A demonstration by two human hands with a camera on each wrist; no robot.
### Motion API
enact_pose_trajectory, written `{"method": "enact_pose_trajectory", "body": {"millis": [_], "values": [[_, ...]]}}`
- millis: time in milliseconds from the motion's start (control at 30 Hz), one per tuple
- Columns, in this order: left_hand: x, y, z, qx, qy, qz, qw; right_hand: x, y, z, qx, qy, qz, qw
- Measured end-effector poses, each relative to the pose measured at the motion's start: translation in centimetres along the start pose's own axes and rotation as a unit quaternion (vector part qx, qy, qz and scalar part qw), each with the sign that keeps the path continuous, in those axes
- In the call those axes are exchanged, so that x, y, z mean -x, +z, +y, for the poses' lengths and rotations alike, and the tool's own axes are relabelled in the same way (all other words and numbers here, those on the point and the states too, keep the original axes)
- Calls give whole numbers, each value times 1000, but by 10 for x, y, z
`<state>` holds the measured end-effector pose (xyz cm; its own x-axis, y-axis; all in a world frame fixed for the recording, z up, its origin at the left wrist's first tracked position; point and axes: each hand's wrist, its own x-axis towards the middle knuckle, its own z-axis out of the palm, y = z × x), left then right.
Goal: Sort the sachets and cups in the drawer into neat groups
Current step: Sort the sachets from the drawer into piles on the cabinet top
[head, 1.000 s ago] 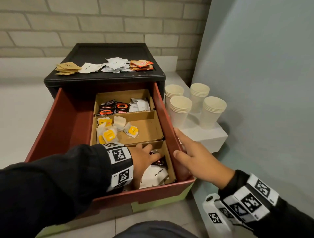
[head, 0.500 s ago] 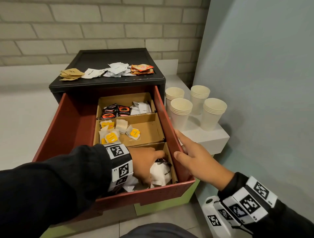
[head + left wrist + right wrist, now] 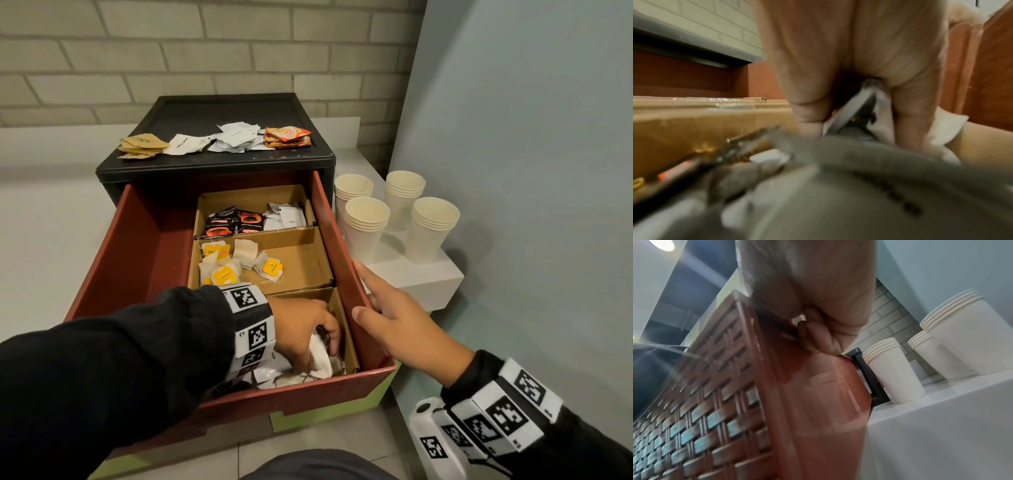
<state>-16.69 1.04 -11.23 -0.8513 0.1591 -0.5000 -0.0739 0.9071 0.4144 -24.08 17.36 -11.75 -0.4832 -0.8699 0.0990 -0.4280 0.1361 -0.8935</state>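
sorting was in its picking-out stage, as i judged it; the left hand (image 3: 301, 329) was down in the nearest cardboard compartment of the red drawer (image 3: 346, 240), fingers curled round a bunch of white sachets (image 3: 320, 359), with a dark sachet (image 3: 324, 334) showing just under the fingertips; the left wrist view showed the white packets pinched between thumb and fingers (image 3: 906, 123), though how many, i could not tell; the right hand (image 3: 397, 322) lay on the drawer's right rim, thumb and forefinger stretched along it and the other fingers curled against the outer wall, steadying it and holding nothing else.

the next move, to my mind, called for lifting the bunch clear without dragging the dark sachet along, then carrying it to the white pile (image 3: 236, 138) on the black cabinet top (image 3: 219, 113), which sat between the brown packets (image 3: 140, 145) and the orange ones (image 3: 287, 136); the middle compartment held yellow-tagged tea bags (image 3: 236, 263), the far one black sachets (image 3: 236, 221) beside white ones (image 3: 286, 216); paper cups (image 3: 397, 212) stood in four stacks on the white ledge (image 3: 424, 277) just right of the drawer, well apart from the left hand.
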Motion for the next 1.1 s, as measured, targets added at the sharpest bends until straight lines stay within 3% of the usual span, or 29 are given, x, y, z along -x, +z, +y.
{"method": "enact_pose_trajectory", "body": {"millis": [267,433,767,933,1100], "values": [[6,-6,2,90,8,62,994,-1,1,3,-3,5,-1,1000],[27,-28,-3,182,23,174,967,-1,0,4,9,7,0,1000],[55,-44,-17,423,72,368,825,-1,-11,-3,45,-17,-40,998],[67,-53,-32,500,92,412,756,-9,-46,-39,186,31,-85,978],[81,-73,-43,572,111,449,677,-47,-73,-103,207,22,4,978]]}}
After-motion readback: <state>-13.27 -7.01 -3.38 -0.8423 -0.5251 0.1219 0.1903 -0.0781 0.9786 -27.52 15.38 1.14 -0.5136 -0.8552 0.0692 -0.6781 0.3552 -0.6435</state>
